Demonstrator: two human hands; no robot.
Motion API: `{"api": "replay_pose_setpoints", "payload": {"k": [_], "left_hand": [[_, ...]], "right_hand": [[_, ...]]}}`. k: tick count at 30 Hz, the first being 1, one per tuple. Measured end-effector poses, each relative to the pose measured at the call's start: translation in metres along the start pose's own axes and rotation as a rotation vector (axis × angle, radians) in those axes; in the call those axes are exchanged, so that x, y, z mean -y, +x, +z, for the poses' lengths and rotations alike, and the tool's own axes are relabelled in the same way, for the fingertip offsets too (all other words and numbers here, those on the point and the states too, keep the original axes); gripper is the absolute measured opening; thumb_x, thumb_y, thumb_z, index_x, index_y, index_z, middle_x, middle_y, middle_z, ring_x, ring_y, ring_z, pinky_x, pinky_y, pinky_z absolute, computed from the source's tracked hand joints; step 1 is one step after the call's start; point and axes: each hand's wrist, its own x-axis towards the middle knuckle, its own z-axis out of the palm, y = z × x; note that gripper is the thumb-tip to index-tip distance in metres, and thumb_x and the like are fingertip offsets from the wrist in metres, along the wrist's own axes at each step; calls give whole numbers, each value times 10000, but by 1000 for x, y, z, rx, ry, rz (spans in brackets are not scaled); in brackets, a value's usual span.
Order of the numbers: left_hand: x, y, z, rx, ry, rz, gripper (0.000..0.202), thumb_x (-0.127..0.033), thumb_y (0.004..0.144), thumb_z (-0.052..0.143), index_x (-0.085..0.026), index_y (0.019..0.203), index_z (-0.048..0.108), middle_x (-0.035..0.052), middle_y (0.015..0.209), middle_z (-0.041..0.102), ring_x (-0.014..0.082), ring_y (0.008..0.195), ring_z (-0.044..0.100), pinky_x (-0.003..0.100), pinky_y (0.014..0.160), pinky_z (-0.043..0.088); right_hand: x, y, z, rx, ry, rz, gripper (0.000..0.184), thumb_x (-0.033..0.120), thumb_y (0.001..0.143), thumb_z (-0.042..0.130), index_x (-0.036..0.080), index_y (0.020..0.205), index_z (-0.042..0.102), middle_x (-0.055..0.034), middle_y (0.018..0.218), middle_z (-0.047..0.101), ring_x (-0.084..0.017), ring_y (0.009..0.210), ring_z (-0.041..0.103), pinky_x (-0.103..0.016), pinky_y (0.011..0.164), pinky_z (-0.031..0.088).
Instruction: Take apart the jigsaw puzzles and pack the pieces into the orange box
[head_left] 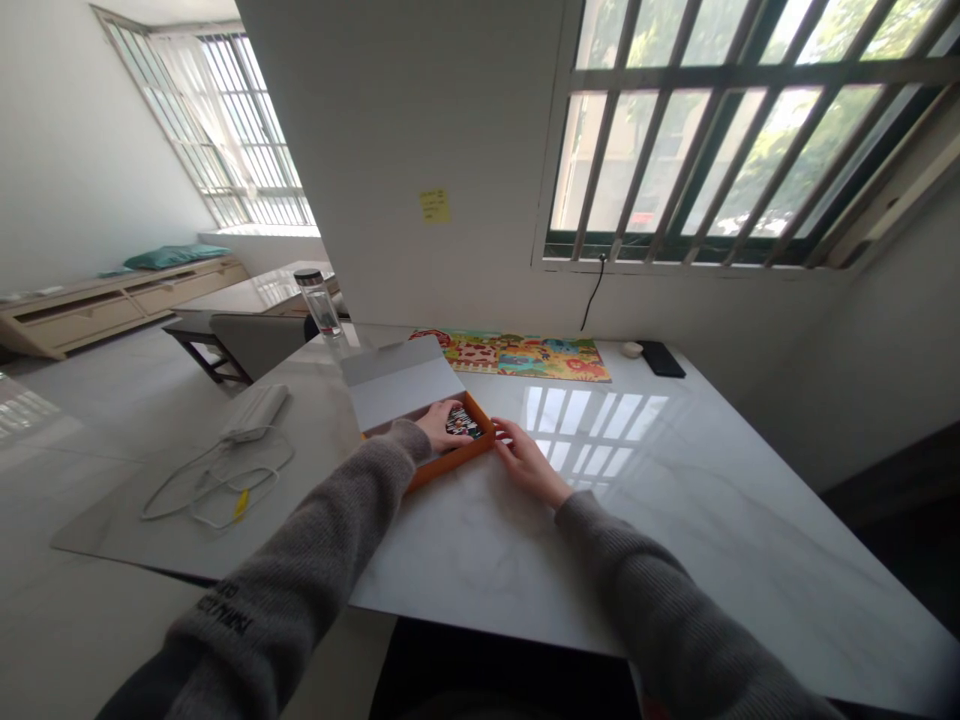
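An orange box (450, 462) lies on the white marble table (675, 480), its grey lid (401, 385) raised at the back. My left hand (442, 424) reaches inside the box, fingers curled on a black-and-white patterned thing (465, 424) there. My right hand (525, 458) rests beside the box's right rim, fingers stretched out and touching the edge. Both arms wear grey knit sleeves.
A colourful animal puzzle (521, 355) lies at the table's back by the wall. A dark phone (662, 358) and a small pale object (632, 349) sit right of it. A clear bottle (320, 302), a white adapter (255, 412) with looped cable and a grey chair (251, 342) are left.
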Motion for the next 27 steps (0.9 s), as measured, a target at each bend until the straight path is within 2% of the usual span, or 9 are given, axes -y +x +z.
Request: {"api": "replay_pose_setpoints", "payload": {"k": [5,10,13,17,21,24,27], "left_hand": [[-4,0,4,-31,26,36,918,-446,630,787,-38,1371,431,223,1329,489,330,1228,529,414,1119,382],[-2,1,-3,-36,-12,79,856,-497,610,799,-105,1310,500,168,1245,588,324,1165,564,450,1066,424],[4,0,-9,-2,-14,86,846,-519,590,805,-98,1275,541,162,1201,604,316,1109,590,445,1040,445],[17,-5,-11,-54,-108,107,849,-442,568,842,-139,1294,521,138,1233,573,284,1115,588,418,1035,460],[22,-11,-9,-18,-245,-4,919,-378,549,868,-146,1332,446,135,1206,571,231,943,650,381,862,562],[20,-13,-6,-7,-272,-83,878,-360,563,868,-142,1302,447,130,1166,571,187,804,660,349,740,586],[17,-13,-3,-22,-337,-56,778,-320,550,879,-142,1211,509,129,1166,560,188,815,662,341,716,594]], "right_hand": [[-2,3,4,-41,-64,-68,365,205,925,451,236,1283,519,-77,1170,609,-165,874,591,-330,809,508],[1,3,3,-50,-108,-100,220,201,934,418,226,1071,587,-50,1040,583,-168,846,581,-312,791,493],[2,2,3,-54,-100,-102,201,196,930,421,227,1044,584,-43,1013,573,-166,826,577,-305,775,490],[1,0,3,-54,-85,-105,213,182,927,424,232,1065,579,-40,1024,568,-160,828,577,-297,780,486],[-1,0,3,-48,-76,-102,215,172,921,423,233,1062,574,-38,1019,564,-154,806,568,-286,756,482],[-1,1,3,-45,-67,-110,210,170,913,430,229,1059,568,-39,1019,555,-153,800,565,-288,752,483],[-1,0,3,-46,-66,-117,204,166,906,434,228,1049,565,-37,1017,550,-152,792,565,-290,749,482]]}}
